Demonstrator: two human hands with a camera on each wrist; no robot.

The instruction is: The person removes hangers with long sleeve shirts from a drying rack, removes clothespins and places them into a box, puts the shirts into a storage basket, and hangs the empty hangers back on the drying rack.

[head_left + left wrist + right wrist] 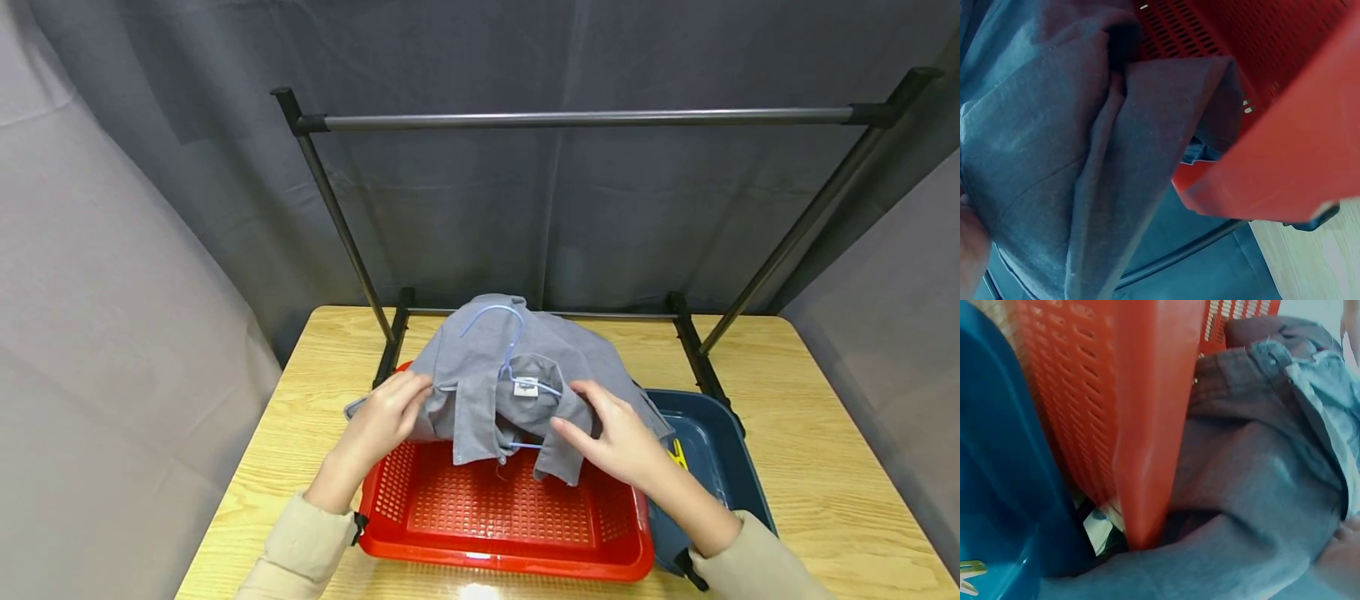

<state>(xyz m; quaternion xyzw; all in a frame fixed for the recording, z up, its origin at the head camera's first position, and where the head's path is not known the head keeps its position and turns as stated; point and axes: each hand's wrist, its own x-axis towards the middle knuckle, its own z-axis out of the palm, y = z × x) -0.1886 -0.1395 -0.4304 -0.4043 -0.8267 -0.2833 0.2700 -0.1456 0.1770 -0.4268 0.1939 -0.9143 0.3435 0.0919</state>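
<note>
A grey shirt (555, 333) with a white collar label lies bunched over the back of a red perforated basket (502, 554). A light-blue hanger (517, 333) sits inside its collar, the hook showing above the neck and part of the bar at the front opening. My left hand (386, 417) grips the cloth at the shirt's left shoulder. On the other side my right hand (611, 429) holds the shirt beside the collar, thumb and forefinger on the fabric. Folds of the shirt (1041, 137) hang beside the basket wall in the left wrist view.
Behind the basket stands a metal rack with a horizontal rail (585, 119). To the right, partly behind the red basket, is a dark blue tray (738, 467) with a yellow clothespin (677, 454) in it. Everything stands on a wooden table (810, 400) with grey curtains around.
</note>
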